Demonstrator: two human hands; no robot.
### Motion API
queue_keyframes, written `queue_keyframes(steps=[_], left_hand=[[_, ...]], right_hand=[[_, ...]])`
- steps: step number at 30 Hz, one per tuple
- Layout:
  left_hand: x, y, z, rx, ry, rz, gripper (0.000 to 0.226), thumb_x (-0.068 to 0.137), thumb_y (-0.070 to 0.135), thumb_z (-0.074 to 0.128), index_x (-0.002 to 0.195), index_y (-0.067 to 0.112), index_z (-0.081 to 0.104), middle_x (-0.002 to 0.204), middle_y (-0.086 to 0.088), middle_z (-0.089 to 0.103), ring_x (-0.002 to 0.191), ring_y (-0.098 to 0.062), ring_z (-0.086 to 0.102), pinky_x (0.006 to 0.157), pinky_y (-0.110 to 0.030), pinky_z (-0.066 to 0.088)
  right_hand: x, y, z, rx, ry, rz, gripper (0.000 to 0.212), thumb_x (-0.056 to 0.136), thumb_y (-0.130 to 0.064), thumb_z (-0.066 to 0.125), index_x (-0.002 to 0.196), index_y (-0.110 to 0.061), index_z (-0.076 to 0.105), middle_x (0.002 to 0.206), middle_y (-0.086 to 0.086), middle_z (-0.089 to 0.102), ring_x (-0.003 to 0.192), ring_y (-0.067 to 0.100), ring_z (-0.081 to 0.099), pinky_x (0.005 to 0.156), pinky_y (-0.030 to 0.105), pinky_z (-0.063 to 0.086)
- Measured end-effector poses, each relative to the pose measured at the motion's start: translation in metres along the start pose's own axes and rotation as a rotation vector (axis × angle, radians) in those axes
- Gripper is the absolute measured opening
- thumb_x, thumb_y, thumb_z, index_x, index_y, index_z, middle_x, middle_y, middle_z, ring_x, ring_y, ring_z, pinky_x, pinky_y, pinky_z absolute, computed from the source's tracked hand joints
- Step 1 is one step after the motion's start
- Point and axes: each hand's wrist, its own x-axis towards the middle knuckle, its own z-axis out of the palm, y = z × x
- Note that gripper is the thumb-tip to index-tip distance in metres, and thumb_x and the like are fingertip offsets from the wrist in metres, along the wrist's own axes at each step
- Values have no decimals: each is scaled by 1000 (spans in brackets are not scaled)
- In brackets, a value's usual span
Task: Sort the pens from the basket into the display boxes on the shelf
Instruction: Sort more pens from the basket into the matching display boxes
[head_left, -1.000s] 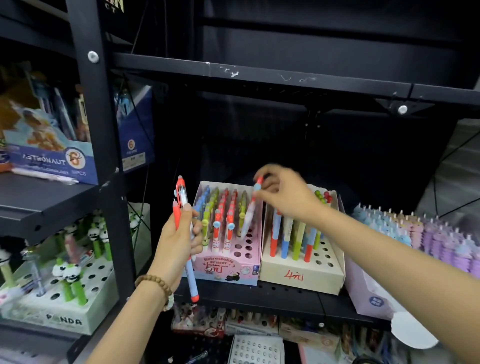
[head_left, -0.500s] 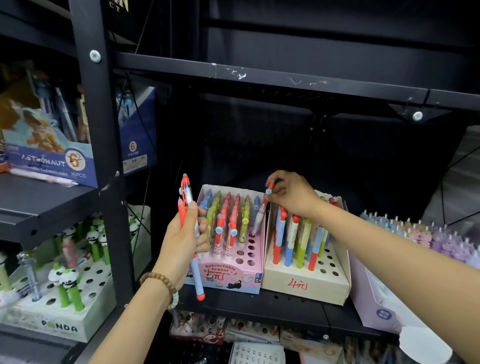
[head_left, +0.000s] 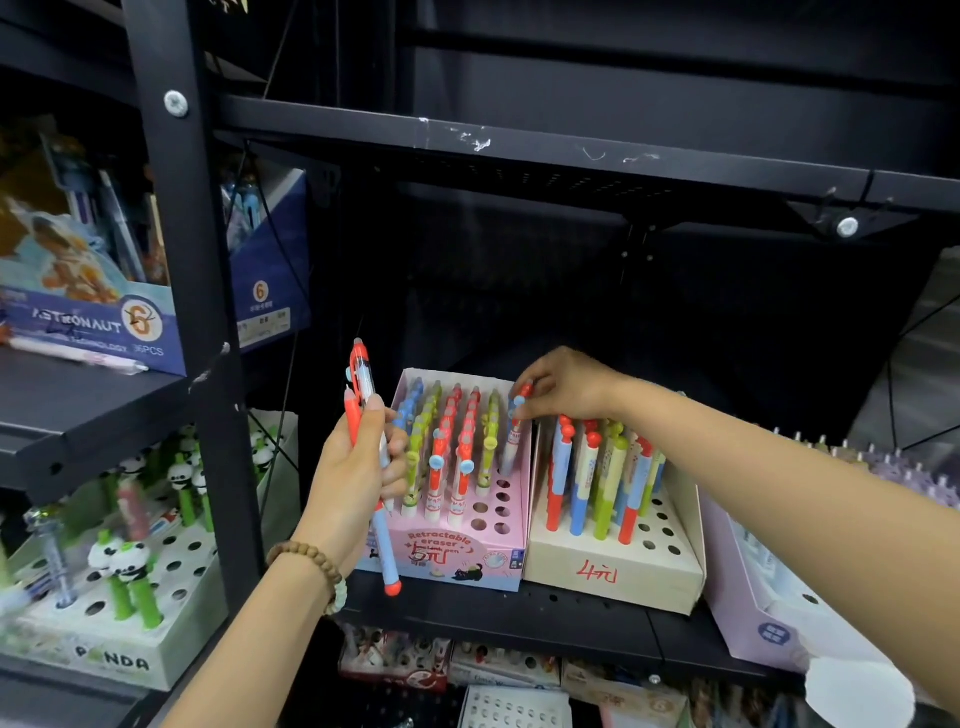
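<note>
Fingers (head_left: 540, 395) of your right hand (head_left: 569, 384) are curled in a pinch round the red cap of one pen (head_left: 513, 434), at the back right corner of the pink display box (head_left: 447, 564). That pen is the thing to watch. Its long axis runs nearly upright, with the cap leaning a little to the right towards your hand. The barrel drops down and slightly left into the rightmost column of the box. Its lower end sits behind the neighbouring pens, so it may already be seated in a hole, but the view does not settle that.

What the coming move turns on is alignment. The cap lies just right of the barrel's foot, so I judge a push would go better once the cap is over the foot. The empty holes (head_left: 502, 512) lie lower in the frame than this pen, in the two right-hand columns, just beside the wall shared with the cream box (head_left: 608, 574).

Your left hand (head_left: 353, 467) grips a bundle of pens (head_left: 362, 374), upright, at the left edge of the pink box, with one tip hanging low. Your right hand is the nearer one to the open holes. The basket is not in view.
</note>
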Motion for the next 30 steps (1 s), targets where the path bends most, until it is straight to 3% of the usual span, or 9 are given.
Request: queue_keyframes(steps=[4, 9, 12, 14, 17, 23, 26, 28, 30], left_hand=[[0, 2, 0, 5, -15, 8, 24, 99, 38, 38, 90, 17, 46, 54, 9, 46, 39, -3, 29, 36, -13, 27], [-4, 0, 6, 15, -75, -1, 29, 96, 38, 43, 92, 12, 55, 59, 6, 53, 42, -6, 42, 40, -17, 38], [-7, 1, 12, 39, -147, -4, 36, 91, 44, 45, 100, 15, 63, 62, 3, 62, 47, -8, 54, 45, -19, 48], [-10, 1, 18, 54, -218, -8, 37, 89, 47, 45, 102, 19, 66, 65, 2, 66, 49, -8, 57, 47, -20, 51], [-12, 0, 31, 76, -279, -20, 37, 88, 49, 44, 103, 24, 67, 66, 2, 66, 46, -7, 55, 46, -19, 49], [-14, -2, 37, 145, -267, -64, 39, 90, 49, 41, 108, 22, 62, 73, -3, 72, 47, -9, 59, 45, -20, 51], [-11, -5, 23, 244, -188, -75, 39, 95, 47, 36, 105, 20, 63, 64, -3, 67, 39, -8, 49, 37, -18, 42], [-10, -4, 17, 232, -175, -95, 40, 96, 44, 36, 102, 17, 65, 55, 3, 55, 35, -4, 32, 33, -15, 28], [-9, -3, 18, 237, -157, -85, 32, 95, 41, 43, 99, 19, 66, 55, 7, 49, 36, -2, 28, 33, -13, 24]], right_hand=[[3, 1, 0, 235, 27, 40, 13, 90, -11, 62, 99, -3, 69, 99, 15, 72, 90, 23, 71, 84, 30, 56], [3, 2, 5, 85, 93, 29, 14, 87, -12, 67, 98, -7, 73, 97, 9, 73, 91, 20, 69, 90, 33, 53], [-6, -16, -4, 207, 189, -111, 18, 92, -20, 60, 104, -14, 71, 102, 3, 72, 93, 13, 68, 83, 19, 52], [-19, -30, -10, 418, 83, -194, 23, 94, -31, 55, 109, -20, 69, 102, -3, 73, 92, 5, 68, 77, 12, 52], [-38, -39, -6, 521, -95, -239, 27, 94, -33, 55, 113, -18, 68, 101, -3, 74, 95, 6, 68, 76, 13, 52], [-52, -27, -20, 743, 5, -164, 18, 91, -23, 60, 106, -14, 65, 96, 5, 74, 86, 14, 72, 73, 19, 56], [-53, -13, -35, 777, 195, -95, 8, 89, -20, 63, 94, -13, 62, 88, 8, 72, 74, 14, 72, 68, 20, 58], [-53, -8, -34, 659, 232, -73, 8, 89, -17, 64, 91, -10, 59, 81, 8, 70, 65, 11, 70, 60, 18, 56], [-52, -9, -26, 535, 222, -55, 11, 89, -15, 63, 93, -8, 55, 80, 11, 69, 62, 13, 69, 59, 19, 57]])
